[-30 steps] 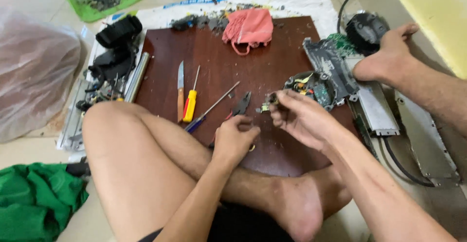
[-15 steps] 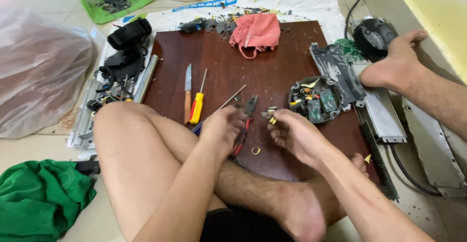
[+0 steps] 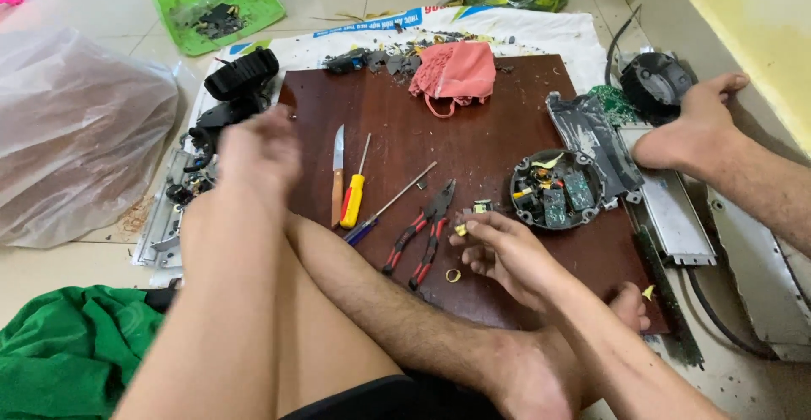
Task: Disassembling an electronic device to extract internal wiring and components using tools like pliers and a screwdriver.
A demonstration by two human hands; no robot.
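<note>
The right hand (image 3: pixel 507 251) pinches a small yellow-and-grey part (image 3: pixel 473 217) just beside the red pliers (image 3: pixel 422 234) on the brown board (image 3: pixel 507 107), keeping it off the clutter. The left hand (image 3: pixel 258 145), blurred left of the pliers, holds nothing visible; its spread I cannot tell.

Left hand (image 3: pixel 258 145) raised, blurred; right hand (image 3: pixel 507 255) low, fingers curled.
</note>
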